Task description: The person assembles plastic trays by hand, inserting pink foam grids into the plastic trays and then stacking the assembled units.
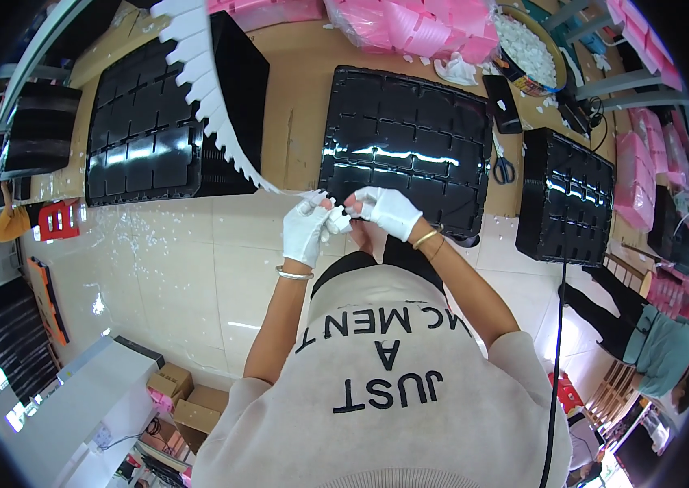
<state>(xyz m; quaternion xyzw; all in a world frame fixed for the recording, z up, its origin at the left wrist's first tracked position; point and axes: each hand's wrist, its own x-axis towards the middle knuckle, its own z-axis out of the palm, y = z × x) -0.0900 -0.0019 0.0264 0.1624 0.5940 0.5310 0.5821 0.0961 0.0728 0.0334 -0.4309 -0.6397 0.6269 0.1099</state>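
A long white toothed strip (213, 102), apparently foam, arcs down from the top edge past the left black tray stack to my hands. My left hand (305, 231), in a white glove with bare fingertips, is closed around the strip's lower end. Beside it my right hand (391, 213), gloved the same way, has its thumb and fingers pinched together at the strip's tip. What lies between those right fingers is too small to make out. Both hands are at the near edge of a black plastic tray stack (409, 150) on the table.
Another black tray stack (145, 130) stands left, a smaller one (568, 195) right. Blue-handled scissors (504, 169) and a black phone (502, 104) lie between. Behind are a tub of white bits (527, 53) and pink packs (417, 28). A black cable (557, 366) hangs at right; a person (657, 342) is beyond.
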